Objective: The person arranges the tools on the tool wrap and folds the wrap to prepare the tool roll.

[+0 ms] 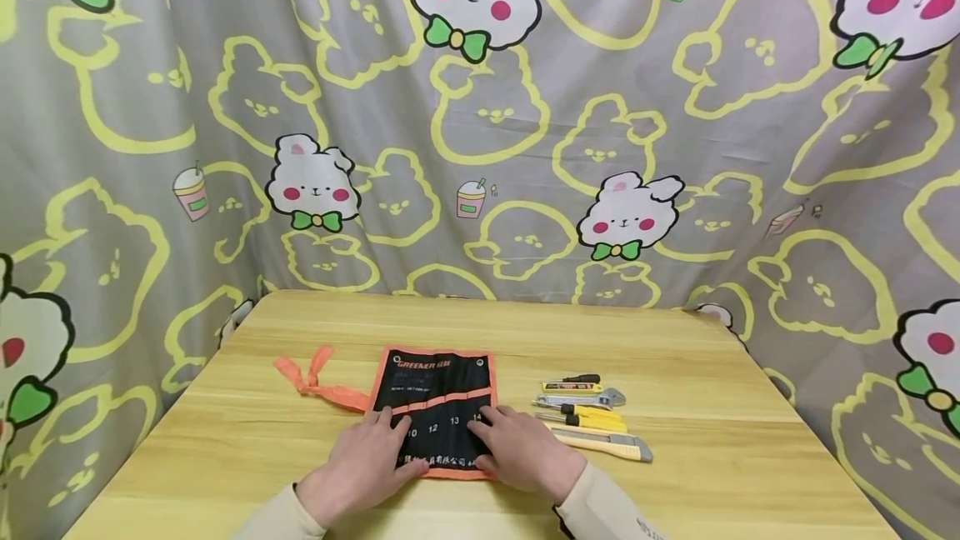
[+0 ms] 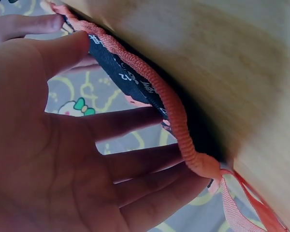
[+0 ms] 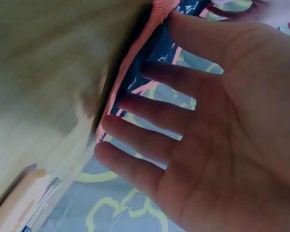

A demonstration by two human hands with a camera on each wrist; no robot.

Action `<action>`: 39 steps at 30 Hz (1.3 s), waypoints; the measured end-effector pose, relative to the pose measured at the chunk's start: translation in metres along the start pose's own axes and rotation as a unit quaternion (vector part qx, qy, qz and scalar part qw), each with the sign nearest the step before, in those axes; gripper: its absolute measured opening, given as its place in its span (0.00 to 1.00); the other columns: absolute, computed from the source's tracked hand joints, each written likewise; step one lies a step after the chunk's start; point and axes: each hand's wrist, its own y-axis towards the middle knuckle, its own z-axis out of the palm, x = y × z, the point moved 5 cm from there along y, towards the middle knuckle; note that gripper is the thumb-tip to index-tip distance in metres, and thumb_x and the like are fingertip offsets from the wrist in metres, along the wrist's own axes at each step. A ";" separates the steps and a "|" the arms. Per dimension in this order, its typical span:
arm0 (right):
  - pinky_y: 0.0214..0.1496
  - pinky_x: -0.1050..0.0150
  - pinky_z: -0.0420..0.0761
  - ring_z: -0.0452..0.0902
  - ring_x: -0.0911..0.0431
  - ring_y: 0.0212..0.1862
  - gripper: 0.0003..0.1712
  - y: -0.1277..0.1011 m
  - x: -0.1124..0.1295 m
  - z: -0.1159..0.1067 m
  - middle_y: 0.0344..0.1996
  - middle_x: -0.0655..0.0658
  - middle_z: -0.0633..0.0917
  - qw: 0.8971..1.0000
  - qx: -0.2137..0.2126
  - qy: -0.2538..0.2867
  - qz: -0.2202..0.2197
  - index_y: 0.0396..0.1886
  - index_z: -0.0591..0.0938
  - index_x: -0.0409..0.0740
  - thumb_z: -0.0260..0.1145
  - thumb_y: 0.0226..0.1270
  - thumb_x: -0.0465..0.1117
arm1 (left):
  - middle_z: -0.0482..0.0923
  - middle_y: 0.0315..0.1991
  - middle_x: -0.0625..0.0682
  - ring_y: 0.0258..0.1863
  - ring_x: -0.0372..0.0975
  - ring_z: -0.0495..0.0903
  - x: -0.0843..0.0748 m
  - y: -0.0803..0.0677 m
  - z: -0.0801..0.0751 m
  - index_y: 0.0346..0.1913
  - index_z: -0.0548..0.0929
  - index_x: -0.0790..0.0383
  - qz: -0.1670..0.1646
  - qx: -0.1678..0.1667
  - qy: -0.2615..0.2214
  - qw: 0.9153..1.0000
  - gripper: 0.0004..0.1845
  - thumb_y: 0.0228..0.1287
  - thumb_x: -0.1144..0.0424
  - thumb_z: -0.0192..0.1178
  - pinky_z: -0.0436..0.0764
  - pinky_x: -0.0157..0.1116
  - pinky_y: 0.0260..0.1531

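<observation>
A black tool pouch with orange edging and numbered pockets lies spread on the table in the head view. My left hand rests on its lower left part, fingertips on the fabric near the number 10. On the opposite side, my right hand touches the pouch by the number 14. Fingers of both hands are spread and fairly straight. In the left wrist view, fingertips meet the orange edging of the pouch. The right wrist view shows the other hand's fingertips along the orange edge.
Right of the pouch lie a black-handled screwdriver, a small yellow cutter, an adjustable wrench, yellow-and-black screwdrivers and a large utility knife. An orange tie strap trails left. A patterned curtain surrounds the table.
</observation>
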 end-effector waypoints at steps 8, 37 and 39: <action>0.65 0.50 0.79 0.74 0.47 0.69 0.29 0.001 0.000 0.005 0.71 0.46 0.76 1.000 0.014 0.011 0.003 0.71 0.77 0.56 0.62 0.75 0.59 | 0.76 0.60 0.76 0.60 0.66 0.77 0.001 -0.001 0.001 0.62 0.81 0.71 -0.007 0.006 -0.021 1.000 0.42 0.63 0.35 0.66 0.82 0.61 0.50; 0.67 0.46 0.77 0.67 0.45 0.74 0.41 0.000 -0.004 0.002 0.76 0.42 0.69 0.999 -0.011 0.032 0.009 0.76 0.72 0.54 0.59 0.71 0.69 | 0.79 0.53 0.71 0.48 0.60 0.81 -0.017 -0.012 0.003 0.60 0.80 0.72 -0.004 -0.009 0.026 1.000 0.47 0.60 0.28 0.62 0.85 0.56 0.43; 0.68 0.45 0.76 0.66 0.45 0.75 0.41 0.000 -0.003 0.003 0.76 0.42 0.69 0.999 -0.006 0.037 0.011 0.76 0.72 0.55 0.60 0.70 0.69 | 0.79 0.50 0.70 0.46 0.59 0.81 -0.016 -0.011 0.005 0.59 0.81 0.73 -0.004 -0.009 0.026 1.000 0.46 0.60 0.29 0.63 0.85 0.56 0.42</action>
